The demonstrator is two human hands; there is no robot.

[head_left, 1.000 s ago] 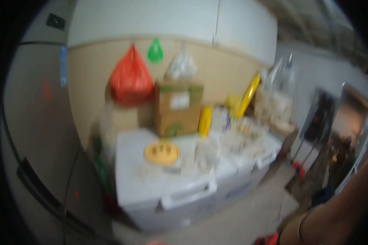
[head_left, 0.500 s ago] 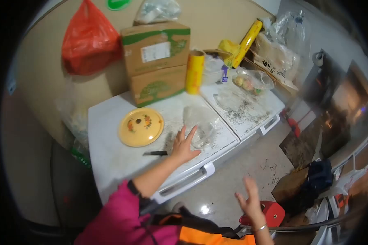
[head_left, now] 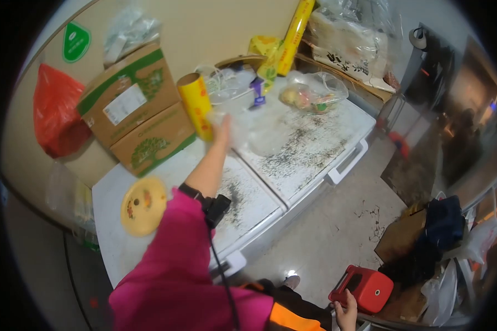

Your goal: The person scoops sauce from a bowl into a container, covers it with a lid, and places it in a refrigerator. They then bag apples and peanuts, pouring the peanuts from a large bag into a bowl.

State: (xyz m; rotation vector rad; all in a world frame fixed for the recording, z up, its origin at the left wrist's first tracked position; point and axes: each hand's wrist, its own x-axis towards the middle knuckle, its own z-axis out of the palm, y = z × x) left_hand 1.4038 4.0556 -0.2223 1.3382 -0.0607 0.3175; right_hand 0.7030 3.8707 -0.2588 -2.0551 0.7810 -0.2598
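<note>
My left hand (head_left: 222,132) reaches over the white freezer top (head_left: 248,207), its fingers blurred around crumpled clear plastic (head_left: 234,131) that looks like a bag. Right beside that hand stands a tilted-looking yellow roll (head_left: 196,105). Another piece of clear plastic (head_left: 265,138) lies just to the right, on the lid's far half. My right hand (head_left: 346,313) is low at the bottom edge, fingers apart, close beside a red box-like object (head_left: 364,288). A yellow pot lid with a dark knob (head_left: 143,207) rests left of my sleeve.
Stacked cardboard boxes (head_left: 141,113) and a red bag (head_left: 58,110) are at the back left. Farther back are a bagged bunch of produce (head_left: 309,98), a long yellow box (head_left: 295,36) and a large plastic sack (head_left: 350,49). Dark specks cover the freezer top. Cartons and bags crowd the lower right.
My left hand has moved away from me toward the yellow roll, taking the clear plastic off the near lid. My right hand has lowered beside the red object. The view has shifted right; my arm hides the black-handled knife.
</note>
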